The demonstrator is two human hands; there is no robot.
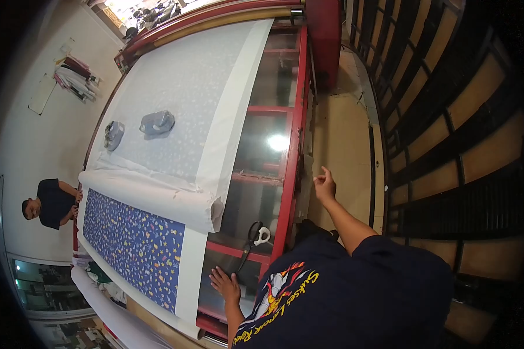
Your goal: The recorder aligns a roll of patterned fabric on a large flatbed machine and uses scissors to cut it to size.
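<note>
My left hand [226,285] lies with its fingers spread on the glass top of the red-framed table, beside the white edge of the cloth. Close to it rests a pair of scissors [245,255] with dark blades, one black handle loop and one white. Out past the table's right side, my right hand [325,185] is raised in the air, empty, a finger stretched out. Blue fabric with a small colourful print [134,244] is spread across the near part of the table. A rolled-back fold of white sheet [151,195] lies over its far edge.
Two grey wrapped bundles [157,122] sit on the pale sheet [192,70] farther up. Across the table, at the left, stands another person [57,200] with hands at its edge. Dark slatted racks [448,145] line the right side, beyond a tiled floor strip [340,134].
</note>
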